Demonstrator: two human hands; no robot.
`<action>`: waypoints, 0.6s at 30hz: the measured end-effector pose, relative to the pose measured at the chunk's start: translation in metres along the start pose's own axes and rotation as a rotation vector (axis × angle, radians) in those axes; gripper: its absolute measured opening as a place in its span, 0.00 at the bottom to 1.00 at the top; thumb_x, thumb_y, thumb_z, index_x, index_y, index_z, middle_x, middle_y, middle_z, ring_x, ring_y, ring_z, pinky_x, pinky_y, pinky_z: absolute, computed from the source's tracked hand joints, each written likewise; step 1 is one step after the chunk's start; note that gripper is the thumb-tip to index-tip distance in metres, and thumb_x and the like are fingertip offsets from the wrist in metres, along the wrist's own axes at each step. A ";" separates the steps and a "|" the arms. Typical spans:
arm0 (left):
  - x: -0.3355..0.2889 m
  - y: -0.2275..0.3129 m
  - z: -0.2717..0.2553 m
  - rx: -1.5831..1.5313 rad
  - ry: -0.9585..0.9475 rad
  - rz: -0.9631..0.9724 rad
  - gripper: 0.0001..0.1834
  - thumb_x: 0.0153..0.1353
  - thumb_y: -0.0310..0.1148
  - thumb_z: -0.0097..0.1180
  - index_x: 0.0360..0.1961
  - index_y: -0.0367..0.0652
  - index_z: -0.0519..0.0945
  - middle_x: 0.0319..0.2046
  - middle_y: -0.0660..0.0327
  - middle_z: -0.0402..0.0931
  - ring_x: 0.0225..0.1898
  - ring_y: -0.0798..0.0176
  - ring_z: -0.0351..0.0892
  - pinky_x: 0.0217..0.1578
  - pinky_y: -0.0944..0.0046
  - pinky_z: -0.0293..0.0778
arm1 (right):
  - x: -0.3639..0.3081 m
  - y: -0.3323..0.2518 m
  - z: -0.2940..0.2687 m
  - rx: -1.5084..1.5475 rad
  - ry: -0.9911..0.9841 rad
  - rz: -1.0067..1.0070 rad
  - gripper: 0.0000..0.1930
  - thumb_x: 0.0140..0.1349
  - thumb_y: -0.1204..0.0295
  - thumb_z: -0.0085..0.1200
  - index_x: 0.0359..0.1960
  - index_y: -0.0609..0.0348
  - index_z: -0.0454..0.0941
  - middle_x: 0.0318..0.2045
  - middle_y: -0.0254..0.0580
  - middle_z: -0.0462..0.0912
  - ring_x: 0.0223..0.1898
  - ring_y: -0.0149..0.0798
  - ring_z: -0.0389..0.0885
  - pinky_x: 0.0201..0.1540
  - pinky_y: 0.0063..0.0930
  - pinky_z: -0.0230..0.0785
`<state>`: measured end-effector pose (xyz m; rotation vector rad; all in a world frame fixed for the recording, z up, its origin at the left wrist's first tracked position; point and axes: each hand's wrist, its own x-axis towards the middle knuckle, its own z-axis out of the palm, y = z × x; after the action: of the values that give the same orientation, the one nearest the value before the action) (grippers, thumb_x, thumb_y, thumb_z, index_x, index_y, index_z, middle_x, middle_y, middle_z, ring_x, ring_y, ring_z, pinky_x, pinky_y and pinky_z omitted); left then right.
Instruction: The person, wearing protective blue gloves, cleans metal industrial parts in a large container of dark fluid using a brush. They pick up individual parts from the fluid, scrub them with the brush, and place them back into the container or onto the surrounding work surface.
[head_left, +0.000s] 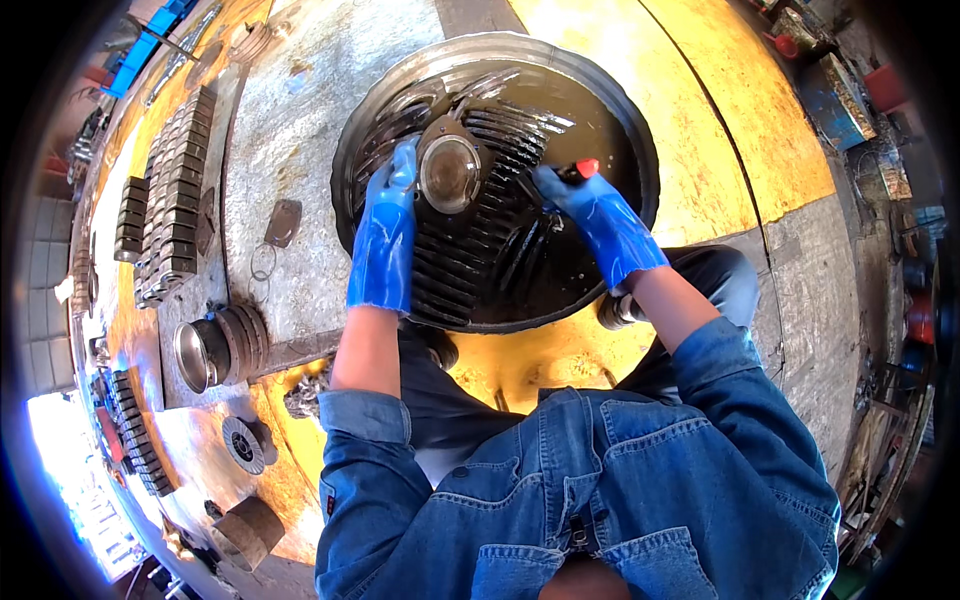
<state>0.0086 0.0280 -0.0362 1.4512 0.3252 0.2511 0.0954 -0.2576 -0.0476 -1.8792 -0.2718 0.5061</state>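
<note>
A wide round black tub of dark, oily liquid lies in front of me. My left hand, in a blue rubber glove, grips the left edge of a dark metal part with a round, shiny ringed face. In its blue glove, my right hand is closed round a black-handled tool with a red end. The tool's working end is dark and hard to make out against the liquid. Rows of dark ribbed metal pieces lie in the tub under and around both hands.
Stacked dark metal blocks stand on the metal-plated floor to the left. Nearer are several metal rings, a small wheel-like disc and a metal cylinder. A blue box stands far right. My knees flank the tub's near side.
</note>
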 end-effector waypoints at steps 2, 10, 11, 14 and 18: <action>0.000 0.003 0.002 0.011 -0.012 0.013 0.30 0.79 0.53 0.48 0.64 0.36 0.79 0.58 0.56 0.82 0.57 0.60 0.81 0.60 0.60 0.76 | 0.000 -0.010 0.018 0.337 0.015 0.027 0.16 0.72 0.58 0.62 0.51 0.55 0.86 0.31 0.34 0.86 0.29 0.33 0.82 0.38 0.29 0.79; 0.021 -0.031 -0.007 -0.082 0.011 0.031 0.27 0.78 0.48 0.53 0.64 0.35 0.80 0.57 0.57 0.82 0.57 0.61 0.80 0.60 0.61 0.74 | 0.007 -0.014 0.080 0.837 -0.106 0.158 0.18 0.73 0.61 0.60 0.58 0.57 0.82 0.47 0.43 0.88 0.43 0.38 0.87 0.45 0.28 0.81; 0.027 -0.038 -0.008 -0.074 0.028 0.018 0.27 0.78 0.47 0.54 0.64 0.35 0.80 0.57 0.56 0.82 0.57 0.62 0.80 0.61 0.61 0.74 | 0.008 0.006 0.078 0.548 -0.078 -0.156 0.18 0.73 0.61 0.59 0.57 0.58 0.83 0.47 0.44 0.89 0.44 0.38 0.87 0.46 0.29 0.81; 0.023 -0.037 -0.012 -0.034 0.048 0.015 0.26 0.77 0.46 0.54 0.64 0.35 0.80 0.57 0.56 0.82 0.57 0.62 0.80 0.61 0.61 0.73 | 0.001 -0.041 0.050 0.401 -0.308 -0.009 0.17 0.71 0.60 0.60 0.53 0.55 0.87 0.46 0.48 0.90 0.44 0.39 0.88 0.50 0.31 0.80; 0.017 -0.025 -0.002 0.027 0.022 0.043 0.26 0.77 0.46 0.55 0.64 0.35 0.79 0.57 0.56 0.82 0.58 0.62 0.79 0.62 0.61 0.72 | 0.009 -0.041 0.029 -0.389 -0.228 -0.276 0.15 0.68 0.55 0.59 0.52 0.40 0.88 0.44 0.45 0.90 0.45 0.47 0.89 0.51 0.37 0.80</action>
<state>0.0227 0.0332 -0.0619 1.4846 0.3167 0.2989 0.0922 -0.2150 -0.0196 -2.1125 -0.8185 0.5023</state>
